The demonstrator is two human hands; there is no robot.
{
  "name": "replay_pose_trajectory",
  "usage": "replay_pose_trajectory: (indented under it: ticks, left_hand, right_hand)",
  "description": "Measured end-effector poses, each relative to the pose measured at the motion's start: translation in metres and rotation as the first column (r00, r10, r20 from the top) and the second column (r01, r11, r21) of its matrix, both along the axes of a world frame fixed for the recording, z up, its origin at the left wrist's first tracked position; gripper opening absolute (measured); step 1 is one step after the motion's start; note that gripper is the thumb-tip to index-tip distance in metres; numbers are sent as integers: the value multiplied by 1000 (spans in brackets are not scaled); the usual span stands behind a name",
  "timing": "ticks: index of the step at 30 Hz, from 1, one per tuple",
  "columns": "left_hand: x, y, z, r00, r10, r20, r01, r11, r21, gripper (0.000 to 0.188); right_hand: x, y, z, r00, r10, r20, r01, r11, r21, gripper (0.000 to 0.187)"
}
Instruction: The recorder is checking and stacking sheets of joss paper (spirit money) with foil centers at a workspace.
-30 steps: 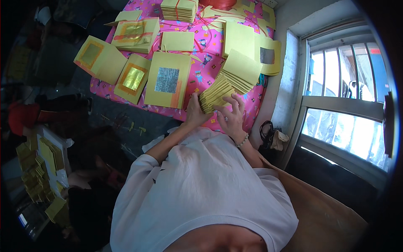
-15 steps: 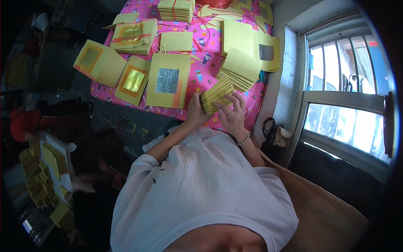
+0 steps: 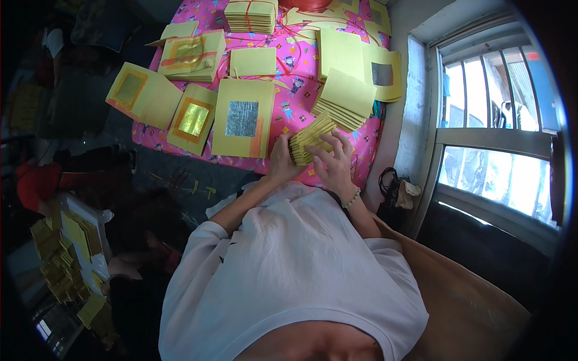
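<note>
A thick stack of yellow paper [image 3: 310, 138], its many layered edges showing, is held tilted at the near edge of the table. My left hand [image 3: 282, 159] is closed round its left side. On the right side, my right hand [image 3: 335, 161] has its bent fingers against the layered edges; its palm is partly hidden from view. Just beyond lies a fanned pile of yellow paper [image 3: 346, 96]. To the left is a large yellow sheet [image 3: 232, 135] with a silver square, and beside it a yellow sheet [image 3: 186, 138] with a gold square.
Yellow stacks and red ties lie about the pink patterned table [image 3: 283, 108]; one tied stack [image 3: 250, 17] stands far back. A barred window [image 3: 497, 120] is at the right. At lower left, a white table [image 3: 90, 228] carries more yellow paper near another person in red.
The stack remains between my hands, which have barely shifted. The table sheets appear slightly lower at the left as the view moves a little.
</note>
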State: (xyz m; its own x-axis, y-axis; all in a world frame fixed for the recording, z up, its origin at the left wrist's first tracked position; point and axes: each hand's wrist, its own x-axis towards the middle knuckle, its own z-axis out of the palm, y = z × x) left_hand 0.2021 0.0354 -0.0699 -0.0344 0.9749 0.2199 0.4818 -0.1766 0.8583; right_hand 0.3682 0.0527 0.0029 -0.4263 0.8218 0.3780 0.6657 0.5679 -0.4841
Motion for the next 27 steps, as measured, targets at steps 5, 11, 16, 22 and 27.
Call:
replay_pose_trajectory:
  ticks: [5, 11, 16, 22, 27]
  left_hand:
    - [-2, 0, 1, 1000, -12, -17, 12, 999, 31, 78]
    - [-5, 0, 0, 998, -59, -35, 59, 998, -4, 73]
    - [-16, -1, -15, 951, -309, 28, 308, 950, 44, 80]
    - [-24, -3, -24, 875, -484, 19, 482, 874, 55, 82]
    - [-28, -6, -28, 853, -521, 32, 519, 854, 40, 92]
  right_hand:
    - [-4, 3, 3, 1000, -12, -18, 12, 1000, -21, 26]
    - [1, 16, 4, 1000, 1, 18, 1, 995, -98, 26]
    - [17, 49, 11, 997, 81, 16, -75, 966, -249, 24]
    - [31, 65, -10, 945, 313, -99, -292, 666, -687, 23]
    - [32, 71, -33, 955, 243, -170, -277, 527, -803, 21]
